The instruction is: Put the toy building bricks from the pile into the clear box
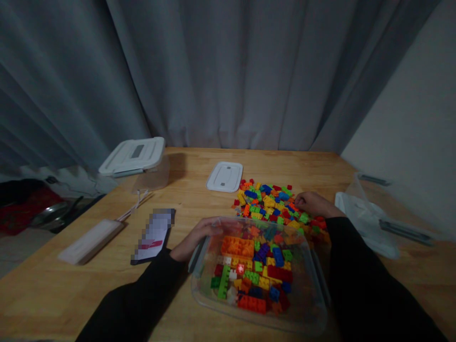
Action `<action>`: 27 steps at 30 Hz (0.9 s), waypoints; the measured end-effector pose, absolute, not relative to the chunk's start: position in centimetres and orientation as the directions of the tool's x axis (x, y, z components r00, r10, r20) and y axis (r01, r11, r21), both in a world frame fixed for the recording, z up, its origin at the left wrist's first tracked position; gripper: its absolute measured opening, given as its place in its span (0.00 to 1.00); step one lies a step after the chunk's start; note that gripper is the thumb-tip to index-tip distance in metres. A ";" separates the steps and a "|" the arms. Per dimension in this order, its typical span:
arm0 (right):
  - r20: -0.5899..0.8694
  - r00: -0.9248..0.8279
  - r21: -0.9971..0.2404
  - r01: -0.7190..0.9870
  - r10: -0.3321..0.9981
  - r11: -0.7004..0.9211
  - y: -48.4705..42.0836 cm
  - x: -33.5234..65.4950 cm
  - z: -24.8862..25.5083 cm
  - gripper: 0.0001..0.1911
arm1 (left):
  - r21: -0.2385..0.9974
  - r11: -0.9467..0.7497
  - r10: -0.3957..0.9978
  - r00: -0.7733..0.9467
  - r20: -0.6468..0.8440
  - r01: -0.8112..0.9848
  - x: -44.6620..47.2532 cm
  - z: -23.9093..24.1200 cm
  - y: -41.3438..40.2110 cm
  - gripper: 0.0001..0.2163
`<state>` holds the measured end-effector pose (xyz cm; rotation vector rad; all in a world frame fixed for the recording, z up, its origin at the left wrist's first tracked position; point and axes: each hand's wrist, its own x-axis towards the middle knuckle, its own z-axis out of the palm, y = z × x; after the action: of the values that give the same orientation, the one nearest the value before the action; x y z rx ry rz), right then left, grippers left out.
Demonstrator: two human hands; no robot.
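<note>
A clear plastic box [306, 304] stands close to me with several toy building bricks [252, 278] of many colours inside. My left hand [204, 232] is closed on the box's far left rim, its fingers curled over the edge. Behind the box spreads a loose heap of small toy building bricks [267, 202] in red, yellow, green, blue and orange. At the right side of that heap, my right hand [311, 204] has its fingers bent and drawn together, touching the bricks. Whatever lies between those fingertips is hidden.
A white lid [225, 176] lies behind the heap. Left of it stands a lidded clear box [155, 173]. A phone [153, 237] and a white power bank-like block [90, 241] with a cord lie on the left. Another clear box [370, 209] is at right; a grey curtain [228, 71] hangs behind.
</note>
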<state>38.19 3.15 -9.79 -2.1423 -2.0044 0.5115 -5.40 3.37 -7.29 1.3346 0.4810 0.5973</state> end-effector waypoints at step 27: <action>-0.081 0.013 -0.339 0.940 0.997 -0.040 3.1 38.6 -9.6 0.11 | 0.983 0.139 0.638 0.770 0.007 -0.124 -5.4 -7.0 3.2 0.18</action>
<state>38.56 3.09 -9.58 -2.0914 -2.0347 0.4437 -5.41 3.16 -7.02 1.3271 0.4722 0.5809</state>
